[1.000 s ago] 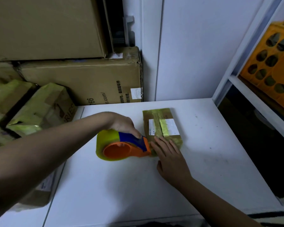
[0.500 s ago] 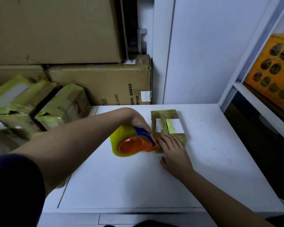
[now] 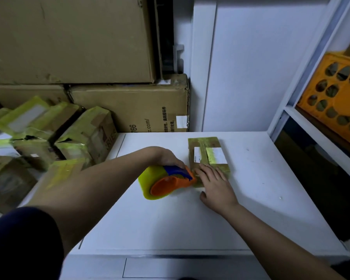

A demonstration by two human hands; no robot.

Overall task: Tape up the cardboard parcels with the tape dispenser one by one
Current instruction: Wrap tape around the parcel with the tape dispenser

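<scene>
A small cardboard parcel [image 3: 208, 156] with a white label lies flat near the back of the white worktop [image 3: 170, 219]. The left hand [image 3: 168, 157] grips the orange and blue tape dispenser [image 3: 170, 181], whose front end touches the parcel's near left corner. The right hand [image 3: 215, 185] lies flat with fingers spread, pressing on the parcel's near end. More taped parcels [image 3: 49, 136] are piled to the left.

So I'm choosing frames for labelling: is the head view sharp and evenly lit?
Head view: dim overall; the parcel, tape dispenser and both hands are fairly sharp; the taped boxes at left are smeared; wide-angle bending shows at the shelf frame.
</scene>
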